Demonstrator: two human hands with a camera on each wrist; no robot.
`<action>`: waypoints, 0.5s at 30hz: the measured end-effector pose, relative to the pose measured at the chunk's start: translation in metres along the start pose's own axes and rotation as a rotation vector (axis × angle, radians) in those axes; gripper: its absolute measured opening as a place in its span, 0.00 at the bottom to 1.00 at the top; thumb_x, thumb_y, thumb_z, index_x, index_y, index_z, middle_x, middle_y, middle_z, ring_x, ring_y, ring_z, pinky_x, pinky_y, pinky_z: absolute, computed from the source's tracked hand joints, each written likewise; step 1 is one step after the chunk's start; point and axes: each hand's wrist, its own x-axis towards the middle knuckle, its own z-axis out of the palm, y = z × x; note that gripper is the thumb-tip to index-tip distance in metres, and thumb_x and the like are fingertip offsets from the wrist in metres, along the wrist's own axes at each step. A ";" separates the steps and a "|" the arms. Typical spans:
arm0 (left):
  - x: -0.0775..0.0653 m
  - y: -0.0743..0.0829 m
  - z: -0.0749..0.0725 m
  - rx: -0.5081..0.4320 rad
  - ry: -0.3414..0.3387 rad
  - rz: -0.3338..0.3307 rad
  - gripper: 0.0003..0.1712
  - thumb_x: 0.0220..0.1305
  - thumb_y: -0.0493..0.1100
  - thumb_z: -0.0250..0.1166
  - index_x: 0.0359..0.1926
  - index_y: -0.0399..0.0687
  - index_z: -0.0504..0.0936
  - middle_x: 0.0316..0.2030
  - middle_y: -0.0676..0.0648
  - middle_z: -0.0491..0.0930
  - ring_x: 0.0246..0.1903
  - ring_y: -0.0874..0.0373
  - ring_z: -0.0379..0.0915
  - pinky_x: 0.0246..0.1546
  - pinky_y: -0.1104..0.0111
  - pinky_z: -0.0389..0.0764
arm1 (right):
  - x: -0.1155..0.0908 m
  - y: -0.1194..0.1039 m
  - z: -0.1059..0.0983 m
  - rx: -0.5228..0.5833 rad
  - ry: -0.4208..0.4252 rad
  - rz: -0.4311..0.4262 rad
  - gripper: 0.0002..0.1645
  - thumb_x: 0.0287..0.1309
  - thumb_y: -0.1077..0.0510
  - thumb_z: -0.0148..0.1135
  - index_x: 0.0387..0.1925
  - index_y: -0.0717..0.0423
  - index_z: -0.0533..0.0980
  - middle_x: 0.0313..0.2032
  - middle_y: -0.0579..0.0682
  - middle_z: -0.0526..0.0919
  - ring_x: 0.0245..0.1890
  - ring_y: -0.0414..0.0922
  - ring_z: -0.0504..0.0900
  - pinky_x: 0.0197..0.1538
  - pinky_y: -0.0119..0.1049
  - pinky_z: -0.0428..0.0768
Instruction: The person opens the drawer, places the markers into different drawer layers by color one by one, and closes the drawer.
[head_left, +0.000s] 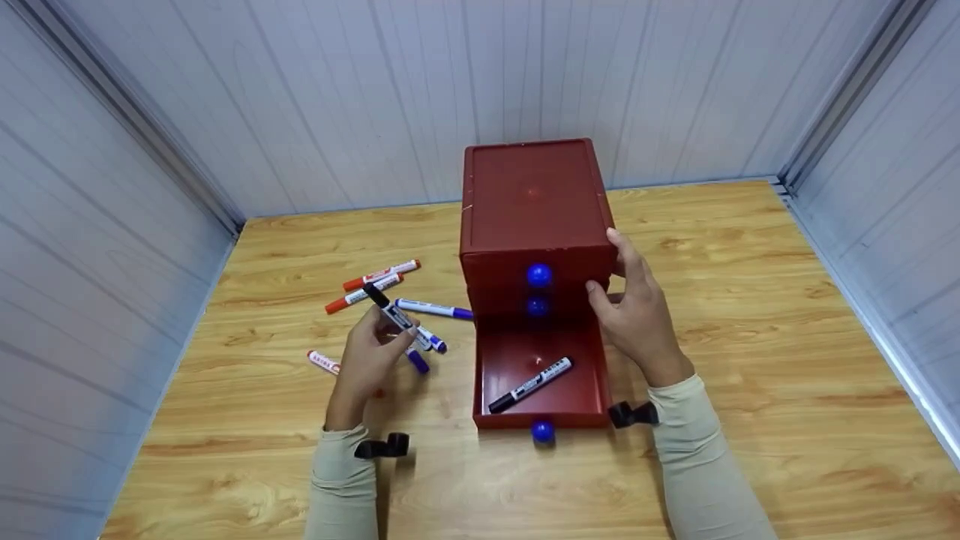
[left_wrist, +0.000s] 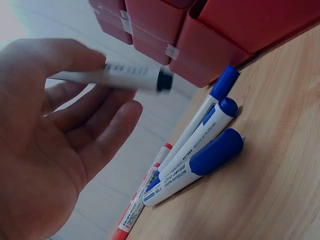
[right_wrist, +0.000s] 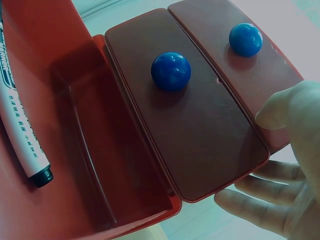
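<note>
My left hand (head_left: 367,356) pinches a black-capped whiteboard marker (head_left: 396,313) between thumb and fingers, held over the loose markers left of a red drawer cabinet (head_left: 532,195). In the left wrist view the black tail end of the held marker (left_wrist: 132,76) points toward the cabinet. My right hand (head_left: 641,322) grips the cabinet's right front corner, thumb on the front and fingers along the side. The bottom drawer (head_left: 541,421) is pulled out, and a black marker (head_left: 531,385) lies slantwise in it. Above it, two drawers with blue ball knobs (right_wrist: 171,71) are closed.
Blue markers (head_left: 433,308) lie close to the cabinet's left side, one against it in the head view. Several red markers (head_left: 381,275) lie farther left, one partly hidden by my left hand. Pale panel walls (head_left: 337,105) border the wooden table (head_left: 772,360).
</note>
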 end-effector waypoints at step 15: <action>-0.007 0.011 0.004 0.110 -0.109 0.026 0.16 0.62 0.48 0.73 0.39 0.42 0.78 0.36 0.45 0.85 0.38 0.50 0.82 0.45 0.56 0.78 | -0.001 0.000 0.000 0.003 -0.002 0.003 0.45 0.65 0.64 0.61 0.77 0.42 0.53 0.66 0.55 0.68 0.56 0.50 0.77 0.39 0.41 0.85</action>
